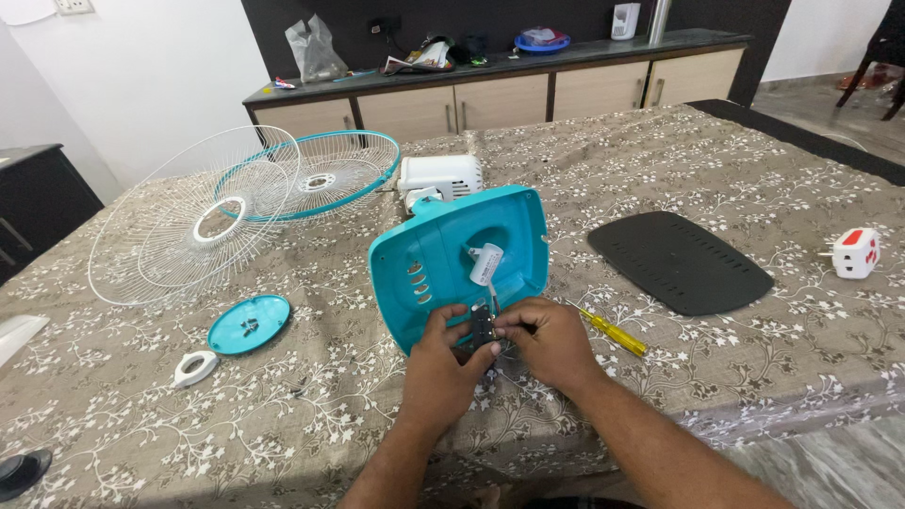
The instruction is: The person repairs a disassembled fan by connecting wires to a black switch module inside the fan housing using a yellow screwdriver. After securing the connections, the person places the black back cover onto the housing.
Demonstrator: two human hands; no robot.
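Teal housing (443, 259) stands on our counter (716, 170); our left hand (441, 353) and right hand (550, 341) pinch a black switch (483, 330), whose wires could tear if tugged.

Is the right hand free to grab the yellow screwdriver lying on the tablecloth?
Probably yes, once it lets go. The right hand is pinching a small black part together with the left hand. The screwdriver lies just beside it on the table, with nothing between them.
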